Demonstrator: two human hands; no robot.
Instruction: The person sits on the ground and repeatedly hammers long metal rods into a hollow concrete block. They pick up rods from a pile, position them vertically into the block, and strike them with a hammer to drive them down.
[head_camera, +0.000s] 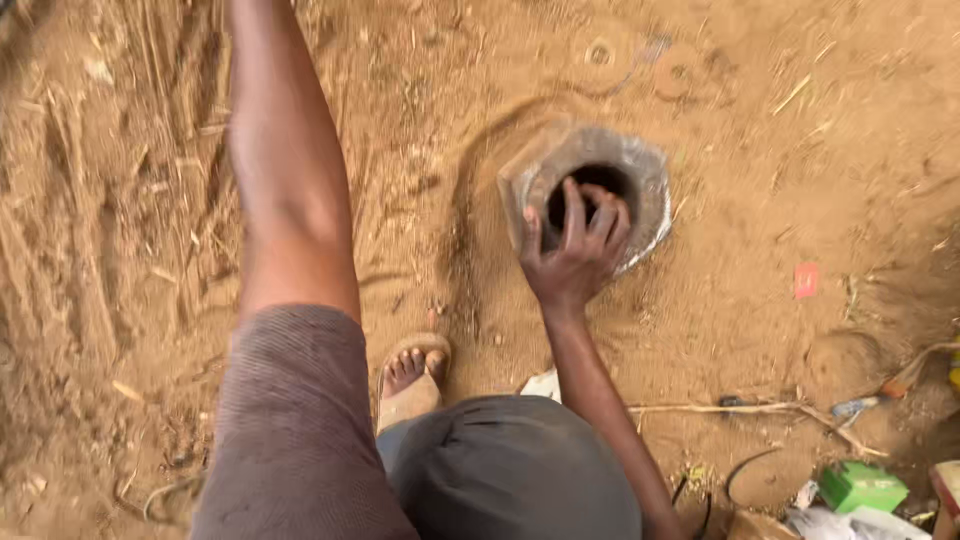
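While the right hand (573, 255) hooks curled fingers into the hexagonal metal nut's (590, 190) bore on the sandy ground (760, 180), the left hand lies outside view.

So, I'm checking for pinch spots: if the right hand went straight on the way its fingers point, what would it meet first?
The right hand has its fingers hooked over the near rim of the grey metal block. Straight on lies its dark round opening, then probably the far inner wall; depth is unclear.
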